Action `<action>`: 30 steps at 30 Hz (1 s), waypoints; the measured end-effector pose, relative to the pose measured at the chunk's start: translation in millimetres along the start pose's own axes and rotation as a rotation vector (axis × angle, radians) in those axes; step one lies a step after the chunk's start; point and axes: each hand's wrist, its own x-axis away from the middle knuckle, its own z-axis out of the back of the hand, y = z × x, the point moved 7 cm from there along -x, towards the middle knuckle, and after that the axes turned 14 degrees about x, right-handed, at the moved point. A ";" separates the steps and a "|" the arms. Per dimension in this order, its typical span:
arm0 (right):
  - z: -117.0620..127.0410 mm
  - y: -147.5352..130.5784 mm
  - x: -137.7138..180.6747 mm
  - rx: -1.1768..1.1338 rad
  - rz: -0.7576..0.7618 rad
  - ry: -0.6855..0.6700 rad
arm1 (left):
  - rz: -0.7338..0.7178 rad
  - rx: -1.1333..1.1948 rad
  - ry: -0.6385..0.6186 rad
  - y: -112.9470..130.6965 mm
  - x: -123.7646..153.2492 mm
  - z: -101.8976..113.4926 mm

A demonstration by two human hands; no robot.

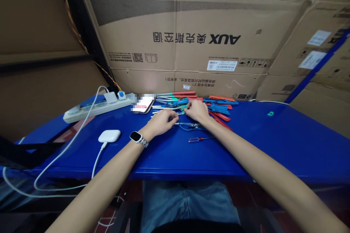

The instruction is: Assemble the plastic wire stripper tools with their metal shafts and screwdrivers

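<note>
My left hand (pixel 163 121), with a watch (pixel 136 137) on its wrist, rests with curled fingers at the left of a pile of tools. My right hand (pixel 197 111) reaches into the middle of this pile, its fingers pinched near a small green part. What either hand holds is too small to make out. The tools have thin metal shafts and coloured plastic handles, among them a blue handle (pixel 220 108), a red handle (pixel 222 117) and an orange handle (pixel 221 98). Just below the hands lies a small screwdriver (pixel 195 139) with a clear handle.
A phone (pixel 146 104) lies left of the pile, beside a white power strip (pixel 100 108) with plugs in it. A white earbud case (pixel 109 135) on a cable sits on the blue table (pixel 273 145). One green ring (pixel 270 113) lies at right. Cardboard (pixel 188 14) walls the back.
</note>
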 end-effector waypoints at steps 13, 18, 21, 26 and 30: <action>17.0 25.4 22.1 -0.633 0.044 0.117 | -0.113 0.060 0.099 15.6 1.9 3.6; 16.9 8.2 33.3 -0.922 0.201 -0.076 | -0.260 0.124 0.128 30.3 2.7 0.9; 17.1 6.0 34.2 -0.939 0.193 -0.084 | -0.305 0.137 0.170 34.7 2.1 1.4; 11.7 6.7 34.4 -0.908 0.169 -0.082 | -0.369 0.143 0.182 44.2 4.5 1.1; 16.5 4.5 38.0 -0.853 0.224 -0.069 | -0.250 0.312 0.231 38.5 3.5 5.5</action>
